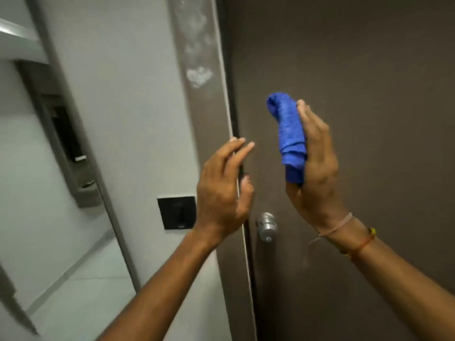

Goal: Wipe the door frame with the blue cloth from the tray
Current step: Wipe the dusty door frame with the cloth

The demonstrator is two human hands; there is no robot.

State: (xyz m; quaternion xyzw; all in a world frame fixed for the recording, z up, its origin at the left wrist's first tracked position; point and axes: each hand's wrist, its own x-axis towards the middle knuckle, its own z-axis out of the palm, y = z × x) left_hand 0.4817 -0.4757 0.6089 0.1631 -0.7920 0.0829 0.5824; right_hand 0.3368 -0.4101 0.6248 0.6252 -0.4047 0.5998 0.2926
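One blue cloth (290, 136), rolled into an upright bundle, is held against the palm of the right hand (316, 168), in front of the brown door (357, 94) and apart from the door frame (204, 94). The left hand (222, 188) holds nothing, fingers loosely spread, over the frame's right edge. One whitish smear (199, 76) marks the frame above both hands. One metal knob (267, 226) sits near the door's left edge; one black switch plate (176, 212) is on the wall (123, 94).

Single head view, tilted, close to brown door (344, 70) and door frame (199, 107), looking forward past raised forearms.
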